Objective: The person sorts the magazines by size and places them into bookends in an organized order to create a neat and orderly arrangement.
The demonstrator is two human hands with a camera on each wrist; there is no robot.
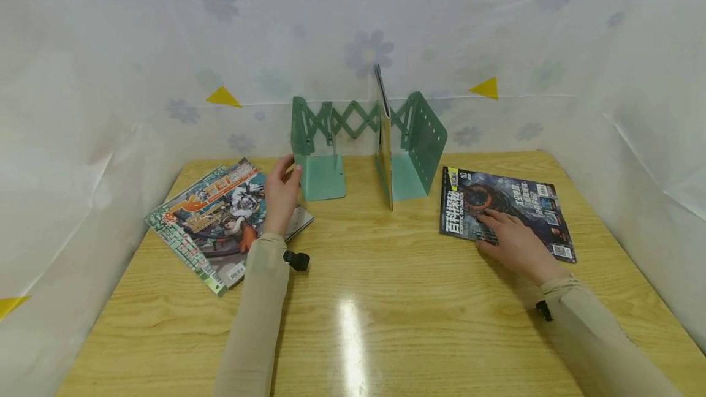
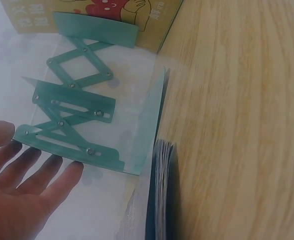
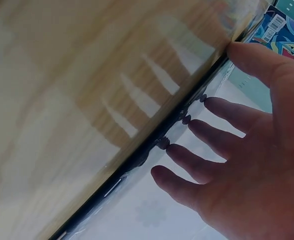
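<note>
A green expandable bookend point(image 1: 324, 177) with a criss-cross lattice stands at the back of the table. My left hand point(image 1: 282, 193) is at its left end plate, fingers extended; the left wrist view shows the fingertips point(image 2: 77, 169) along the plate's edge. A thin book with a yellow cover point(image 1: 385, 139) stands upright in the bookend's right part. On the right lies a dark magazine point(image 1: 521, 198) with a reddish ring on its cover. My right hand point(image 1: 518, 247) rests on it with spread fingers, and the right wrist view shows the fingertips point(image 3: 174, 150) at its glossy surface.
Overlapping magazines point(image 1: 220, 219) lie on the table's left, partly behind my left arm. The wooden table point(image 1: 353, 274) meets a flowered white curtain point(image 1: 309, 35) at the back. Yellow triangles point(image 1: 223, 97) are on the curtain.
</note>
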